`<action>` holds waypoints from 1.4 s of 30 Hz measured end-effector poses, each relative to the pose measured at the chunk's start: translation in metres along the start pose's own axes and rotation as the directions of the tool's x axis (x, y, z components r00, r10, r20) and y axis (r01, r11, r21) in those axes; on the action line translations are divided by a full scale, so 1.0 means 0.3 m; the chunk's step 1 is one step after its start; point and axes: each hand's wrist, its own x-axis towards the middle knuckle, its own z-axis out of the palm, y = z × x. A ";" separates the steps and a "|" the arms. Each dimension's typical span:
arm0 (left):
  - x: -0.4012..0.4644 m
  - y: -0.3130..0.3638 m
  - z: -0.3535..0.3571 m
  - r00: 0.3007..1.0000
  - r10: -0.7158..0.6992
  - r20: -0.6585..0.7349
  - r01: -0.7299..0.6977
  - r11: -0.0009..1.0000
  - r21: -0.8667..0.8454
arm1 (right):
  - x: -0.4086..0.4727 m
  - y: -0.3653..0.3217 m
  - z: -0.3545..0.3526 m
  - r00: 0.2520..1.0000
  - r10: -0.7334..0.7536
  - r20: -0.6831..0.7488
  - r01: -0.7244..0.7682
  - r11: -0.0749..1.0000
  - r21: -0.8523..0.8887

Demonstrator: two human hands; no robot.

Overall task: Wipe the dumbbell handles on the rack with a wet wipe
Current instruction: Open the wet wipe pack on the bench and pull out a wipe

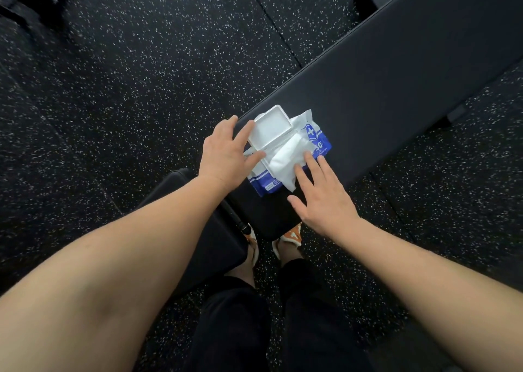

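The fingers (311,165) of the right hand (322,199) are spread flat and open. Two fingertips press on the white wet wipe (285,159) that sticks out of the pack; they do not pinch it, so this hand holds nothing. The thumb points to the left, above the dark surface just below the pack.

The fingers (246,134) of the left hand (223,152) are also open and spread. One finger lies along the edge of the white flip lid (268,129), which stands open, and the thumb touches the frame of the opening. This hand steadies the pack but does not close around it.

The wipe pack (317,142), blue and white with a shield and a cross printed on it, lies flat on the black padded table (396,83), close to its near end and near its left edge. The pulled wipe lies crumpled across the middle of the pack and hangs over the pack's near side.

Both forearms are bare and reach forward from the lower corners. Under the near end of the table, two orange and white shoes (294,236) and black trousers show. The floor (141,74) around is black rubber with white specks. The dumbbells and the rack cannot be clearly seen in this view.
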 end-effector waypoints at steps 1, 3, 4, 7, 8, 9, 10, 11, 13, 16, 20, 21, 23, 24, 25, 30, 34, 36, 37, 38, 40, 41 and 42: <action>0.004 -0.001 0.003 1.000 -0.014 0.025 0.013 1.000 0.004 | 0.000 0.000 0.000 1.000 -0.001 -0.001 0.001 1.000 -0.002; 0.009 0.000 0.008 0.997 -0.037 0.060 0.037 0.999 -0.003 | 0.001 -0.001 -0.002 1.000 -0.005 -0.005 0.005 1.000 -0.003; 0.010 0.002 0.010 0.996 -0.045 0.072 0.046 0.999 -0.009 | 0.001 0.000 -0.002 1.000 -0.006 -0.006 0.006 1.000 -0.002; 0.009 0.010 0.011 0.993 -0.062 0.101 0.065 0.998 -0.022 | 0.001 -0.002 0.000 1.000 -0.001 0.001 0.001 1.000 0.012; 0.009 0.010 0.010 0.992 -0.067 0.107 0.071 0.997 -0.028 | 0.001 -0.001 0.000 1.000 -0.002 -0.002 0.002 1.000 0.018; 0.008 0.011 0.010 0.991 -0.071 0.110 0.076 0.997 -0.034 | 0.001 -0.003 -0.001 1.000 -0.001 -0.004 0.001 1.000 0.023; 0.007 0.011 0.009 0.991 -0.074 0.110 0.079 0.996 -0.040 | 0.000 -0.002 0.001 1.000 -0.002 -0.005 0.002 1.000 0.027; 0.005 0.011 0.008 0.991 -0.076 0.107 0.081 0.996 -0.045 | 0.000 -0.002 0.000 1.000 -0.005 -0.007 0.005 1.000 0.028; -0.002 0.016 0.004 0.992 -0.077 0.095 0.082 0.995 -0.055 | 0.000 -0.001 0.000 1.000 -0.007 -0.010 0.007 1.000 0.030; -0.020 0.032 -0.004 0.995 -0.086 0.057 0.091 0.993 -0.082 | -0.001 0.001 -0.002 1.000 -0.009 -0.022 0.009 0.999 0.033; -0.080 0.046 0.008 0.999 -0.018 -0.031 0.016 0.998 -0.064 | -0.012 -0.002 0.000 0.997 -0.022 -0.069 0.026 0.999 0.045; -0.101 0.047 0.019 0.998 0.025 -0.049 -0.027 0.999 -0.042 | -0.016 -0.002 0.002 0.996 -0.026 -0.085 0.031 0.998 0.052; -0.141 0.053 0.041 0.995 0.084 -0.052 -0.085 0.996 -0.004 | -0.023 -0.001 0.009 0.993 -0.038 -0.114 0.044 0.997 0.056; -0.157 0.057 0.051 0.994 0.097 -0.043 -0.096 0.995 0.008 | -0.026 0.000 0.014 0.991 -0.044 -0.126 0.051 0.997 0.052; -0.171 0.061 0.061 0.994 0.103 -0.033 -0.102 0.995 0.015 | -0.028 0.001 0.018 0.990 -0.048 -0.134 0.056 0.997 0.050; -0.192 0.079 0.095 0.996 0.088 0.029 -0.089 0.996 0.022 | -0.040 0.012 0.034 0.984 -0.067 -0.165 0.078 0.995 0.060; -0.176 0.095 0.100 0.997 0.053 0.061 -0.052 0.998 -0.026 | -0.046 0.014 0.032 0.982 -0.080 -0.172 0.095 0.992 0.082; -0.173 0.095 0.103 0.997 0.039 0.070 -0.036 0.998 -0.045 | -0.042 0.014 0.028 0.977 -0.087 -0.192 0.106 0.991 0.086; -0.172 0.094 0.104 0.997 0.034 0.074 -0.031 0.998 -0.051 | -0.037 0.013 0.024 0.975 -0.091 -0.202 0.111 0.990 0.091; -0.171 0.093 0.106 0.997 0.033 0.076 -0.029 0.998 -0.056 | -0.031 0.012 0.020 0.974 -0.091 -0.209 0.114 0.988 0.100; -0.170 0.091 0.108 0.997 0.031 0.072 -0.026 0.998 -0.064 | -0.010 0.006 0.012 0.965 -0.096 -0.246 0.128 0.985 0.120; -0.170 0.091 0.108 0.997 0.032 0.068 -0.028 0.997 -0.066 | 0.005 0.000 0.007 0.954 -0.099 -0.282 0.140 0.982 0.129; -0.170 0.091 0.108 0.997 0.036 0.064 -0.032 0.997 -0.068 | 0.022 -0.008 -0.001 0.942 -0.096 -0.320 0.147 0.979 0.140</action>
